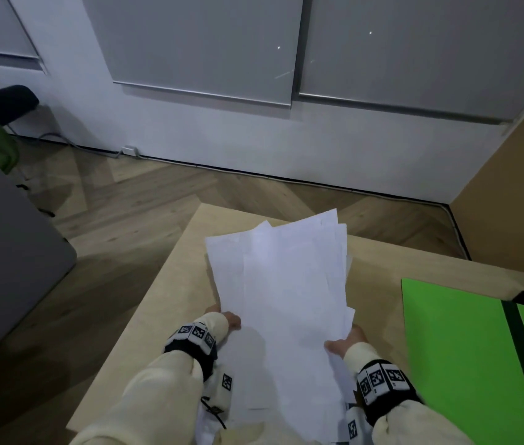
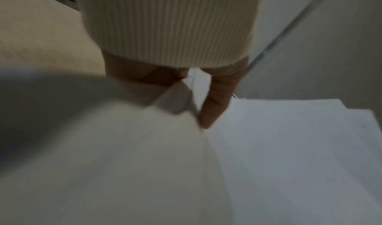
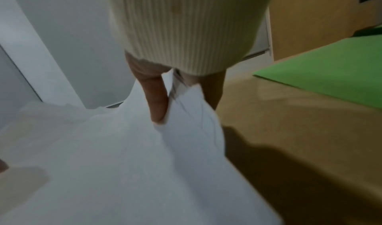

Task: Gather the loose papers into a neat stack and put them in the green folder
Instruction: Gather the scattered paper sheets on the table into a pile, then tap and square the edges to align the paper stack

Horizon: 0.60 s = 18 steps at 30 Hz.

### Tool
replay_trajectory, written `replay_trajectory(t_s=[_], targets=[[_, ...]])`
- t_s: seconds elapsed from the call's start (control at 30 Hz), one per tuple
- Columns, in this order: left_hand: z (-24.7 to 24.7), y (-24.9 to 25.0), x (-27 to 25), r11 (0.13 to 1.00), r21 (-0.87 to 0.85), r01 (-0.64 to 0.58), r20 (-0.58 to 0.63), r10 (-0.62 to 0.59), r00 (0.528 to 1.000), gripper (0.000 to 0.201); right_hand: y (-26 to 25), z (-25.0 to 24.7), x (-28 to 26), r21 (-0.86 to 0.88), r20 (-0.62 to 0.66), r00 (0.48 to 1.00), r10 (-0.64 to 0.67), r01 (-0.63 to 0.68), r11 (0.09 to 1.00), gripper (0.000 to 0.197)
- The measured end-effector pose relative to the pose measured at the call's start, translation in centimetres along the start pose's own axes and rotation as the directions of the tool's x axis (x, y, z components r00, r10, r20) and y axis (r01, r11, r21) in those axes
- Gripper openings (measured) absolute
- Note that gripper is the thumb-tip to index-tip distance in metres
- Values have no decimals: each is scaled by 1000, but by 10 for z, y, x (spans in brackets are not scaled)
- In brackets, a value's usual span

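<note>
Uneven white papers [image 1: 286, 284] lifted; green folder [image 1: 456, 348] lies open.

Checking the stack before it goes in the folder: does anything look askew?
Yes. The papers are fanned, far corners stepped and splayed rather than flush, while the left hand and right hand grip their near edges. The green folder lies flat on the table to the right.

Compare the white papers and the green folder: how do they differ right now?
The papers are white and fanned unevenly, edges misaligned; the green folder is one flat bright-green sheet. The papers are lifted, pinched between the left hand and right hand; the folder lies untouched on the table, to the right. The papers bend in the grip; the folder lies flat. Both are thin, rectangular and over the same table.
</note>
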<state>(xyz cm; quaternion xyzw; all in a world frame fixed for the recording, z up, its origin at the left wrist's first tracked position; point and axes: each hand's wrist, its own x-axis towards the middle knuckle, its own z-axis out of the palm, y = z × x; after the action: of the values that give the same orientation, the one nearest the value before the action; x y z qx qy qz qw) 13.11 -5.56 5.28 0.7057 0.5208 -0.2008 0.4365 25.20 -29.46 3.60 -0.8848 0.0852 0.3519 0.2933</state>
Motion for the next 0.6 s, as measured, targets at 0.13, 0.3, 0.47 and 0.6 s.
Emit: replay_trajectory(t_s=[0.13, 0.3, 0.47, 0.6], targets=[[-7, 11, -14, 997, -67, -23, 42, 26, 999, 69, 2, -13, 7, -165, 43, 999, 26, -18, 986, 97], [-1, 32, -52, 999, -24, -32, 9, 32, 999, 70, 16, -25, 15, -202, 51, 999, -10, 20, 979, 123], [-15, 47, -47, 983, -91, -161, 4, 162, 987, 63, -5, -58, -9, 115, -74, 990, -121, 129, 985, 84], [-52, 78, -60, 808, -474, -351, -145, 321, 936, 99, -32, -98, -31, 481, -277, 916, -289, 393, 784, 98]])
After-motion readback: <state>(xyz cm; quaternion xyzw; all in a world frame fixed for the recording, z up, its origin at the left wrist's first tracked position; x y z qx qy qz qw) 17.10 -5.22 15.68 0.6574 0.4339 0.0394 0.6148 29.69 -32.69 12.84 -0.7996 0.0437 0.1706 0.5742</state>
